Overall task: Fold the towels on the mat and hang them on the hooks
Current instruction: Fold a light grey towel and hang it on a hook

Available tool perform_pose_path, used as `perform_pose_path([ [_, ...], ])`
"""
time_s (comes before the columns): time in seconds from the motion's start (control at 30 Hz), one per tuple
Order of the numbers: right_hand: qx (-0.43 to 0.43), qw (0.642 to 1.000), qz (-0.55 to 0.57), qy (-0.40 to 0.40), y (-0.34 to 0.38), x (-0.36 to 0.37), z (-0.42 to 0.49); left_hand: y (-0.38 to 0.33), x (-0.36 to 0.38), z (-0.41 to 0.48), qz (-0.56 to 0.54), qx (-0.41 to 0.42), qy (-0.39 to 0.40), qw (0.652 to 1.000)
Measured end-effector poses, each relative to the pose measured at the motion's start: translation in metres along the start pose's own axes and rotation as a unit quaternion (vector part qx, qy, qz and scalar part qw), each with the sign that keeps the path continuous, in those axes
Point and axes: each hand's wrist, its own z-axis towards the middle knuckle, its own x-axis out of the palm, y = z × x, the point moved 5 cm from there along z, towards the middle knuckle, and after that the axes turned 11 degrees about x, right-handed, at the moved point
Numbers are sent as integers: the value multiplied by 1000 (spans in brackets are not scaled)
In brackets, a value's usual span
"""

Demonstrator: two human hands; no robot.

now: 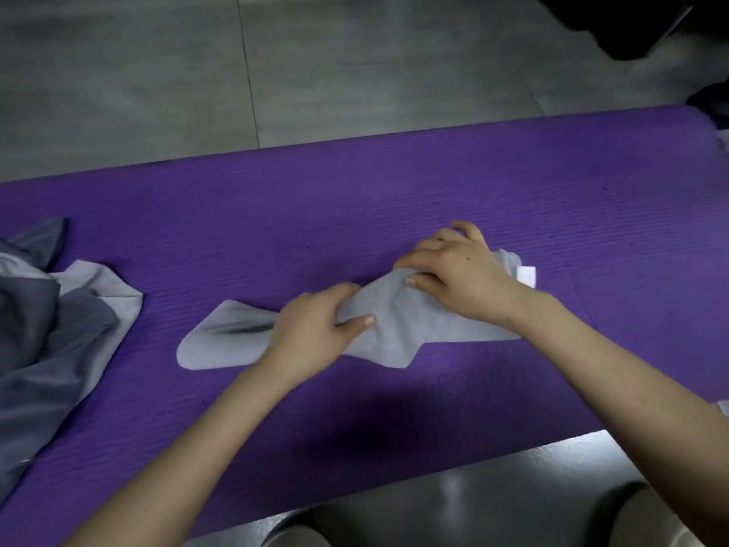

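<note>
Light grey towel (398, 319): I am pinching its bunched middle with left hand (315, 329) and right hand (453, 270), aiming to align edges first.

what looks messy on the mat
The light grey towel gripped by the left hand and right hand lies bunched and crooked on the mat. A pile of grey towels sits crumpled at left.

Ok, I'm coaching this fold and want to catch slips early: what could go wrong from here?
The towel is bunched where the left hand and right hand grip it, so the fold may come out creased or lopsided.
Its left end lies loose on the mat, beyond the left hand, and could drag or twist when lifted.
The pile of towels lies nearby on the left; a sweeping fold might catch it.
</note>
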Motion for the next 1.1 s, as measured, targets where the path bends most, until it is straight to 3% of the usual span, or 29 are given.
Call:
perform_pose_path([
  [0.1, 81, 991, -3, -109, 2, -15, 8, -3, -35, 9, -131, -36, -10, 991],
  [0.17, 162, 966, 27, -199, 4, -25, 0, -6, -46, 10, -244, -68, -40, 967],
  [0.2, 208, 954, 58, -207, 5, -27, -7, -6, -50, 9, -287, -91, -61, 952],
  [0.27, 314, 926, 182, -100, 4, -9, -18, -6, -54, 6, -351, -128, -102, 922],
  [0.33, 370, 840, 390, 70, 15, 15, -28, -9, -55, 2, -414, -157, -134, 887],
  [0.4, 361, 757, 533, 111, 27, 26, -31, -14, -55, 0, -471, -179, -152, 850],
  [0.47, 331, 737, 585, 77, 35, 18, -28, -20, -54, -2, -516, -188, -159, 821],
  [0.6, 336, 751, 568, -5, 30, 15, -17, -23, -53, 2, -568, -188, -163, 784],
  [0.7, 323, 751, 576, -10, 23, 14, 0, -15, -51, 9, -583, -194, -166, 771],
  [0.8, 293, 728, 620, 0, 20, 14, 26, 2, -49, 18, -564, -189, -162, 787],
  [0.97, 264, 808, 527, 4, 17, 10, 71, 23, -66, 30, -418, -164, -240, 861],
  [1.03, 254, 829, 499, 13, 17, 4, 79, 25, -70, 32, -376, -175, -281, 865],
  [1.1, 258, 838, 481, 22, 14, -2, 77, 21, -65, 36, -386, -191, -311, 847],
])
